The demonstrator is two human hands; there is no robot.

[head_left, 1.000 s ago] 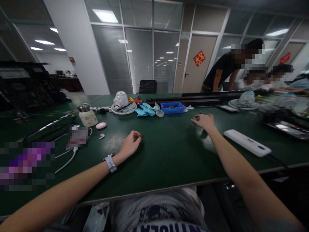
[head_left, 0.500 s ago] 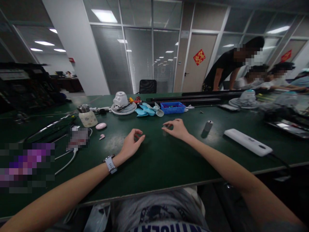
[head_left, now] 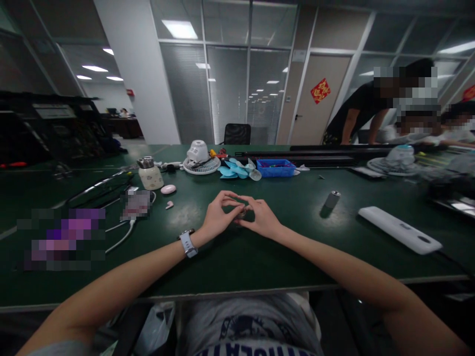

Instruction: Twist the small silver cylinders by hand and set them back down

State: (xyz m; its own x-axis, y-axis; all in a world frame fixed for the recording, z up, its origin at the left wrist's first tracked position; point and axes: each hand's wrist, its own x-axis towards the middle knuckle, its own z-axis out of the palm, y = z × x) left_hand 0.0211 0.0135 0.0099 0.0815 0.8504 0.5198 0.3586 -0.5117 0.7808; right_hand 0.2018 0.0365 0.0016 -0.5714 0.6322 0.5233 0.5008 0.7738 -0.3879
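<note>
Head view: the two hands meet over the middle of the bench (head_left: pixel 222 269), just in front of the person's body. The right hand (head_left: pixel 264 217) has its thumb and fingers curled around a small object (head_left: pixel 242 213), pinching it near the fingertips. The fingers partly cover this object, so its exact shape and kind cannot be told. The left hand (head_left: pixel 218 215) is half curled, its thumb tip right at the same object; whether it also grips it cannot be told. A watch with a pale strap (head_left: pixel 189 244) sits on the left wrist.

To the right of the hands, well apart from them, a small grey cylinder (head_left: pixel 333 200) stands upright on the bench, and beyond it lies a long white device (head_left: pixel 400 230) with a dark cord. On the left side are a pink earbud (head_left: pixel 169 204), a pink oval case (head_left: pixel 168 189) and, near the case, a cream bottle (head_left: pixel 151 177) with a metallic top. Farther back, in a row, stand a white fan part (head_left: pixel 198 153), light-blue blades (head_left: pixel 233 169) and a blue tray (head_left: pixel 276 171) holding small items. Behind the bench at right, a person in dark clothing (head_left: pixel 356 106) leans forward.
</note>
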